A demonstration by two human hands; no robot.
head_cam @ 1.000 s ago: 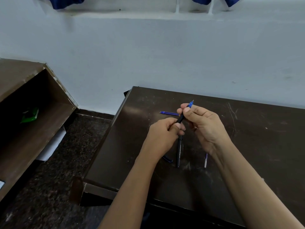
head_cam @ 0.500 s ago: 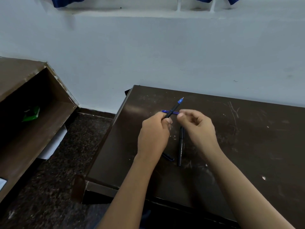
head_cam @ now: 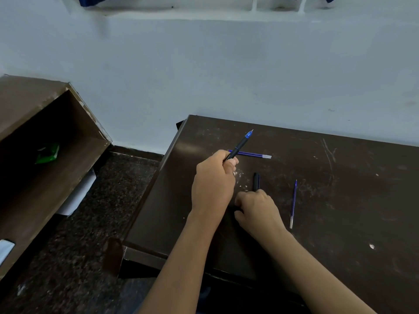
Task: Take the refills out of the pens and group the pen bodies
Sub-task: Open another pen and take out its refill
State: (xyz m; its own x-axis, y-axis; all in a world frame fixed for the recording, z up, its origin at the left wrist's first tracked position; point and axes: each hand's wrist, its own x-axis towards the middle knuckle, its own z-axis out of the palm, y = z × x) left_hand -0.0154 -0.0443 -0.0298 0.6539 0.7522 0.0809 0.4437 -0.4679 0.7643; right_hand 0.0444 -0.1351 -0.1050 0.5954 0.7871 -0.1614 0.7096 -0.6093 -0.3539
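My left hand (head_cam: pixel 213 182) is shut on a black pen with a blue tip (head_cam: pixel 240 145), held above the dark table (head_cam: pixel 340 223) and pointing up and to the right. My right hand (head_cam: pixel 257 210) rests low on the table over the near end of a black pen body (head_cam: pixel 256 181), its fingers curled; whether it grips the body is hidden. A blue refill (head_cam: pixel 254 154) lies behind the left hand. Another blue refill (head_cam: pixel 293 203) lies to the right of my right hand.
The table's left edge drops to a speckled floor (head_cam: pixel 90 245). A brown wooden shelf unit (head_cam: pixel 34 143) stands to the left, with a green object (head_cam: pixel 47 152) inside. A pale wall (head_cam: pixel 226 75) rises right behind the table.
My right hand let go of the pen's tip end and dropped toward me onto the table by the black pen body. My left hand kept the pen, raised.
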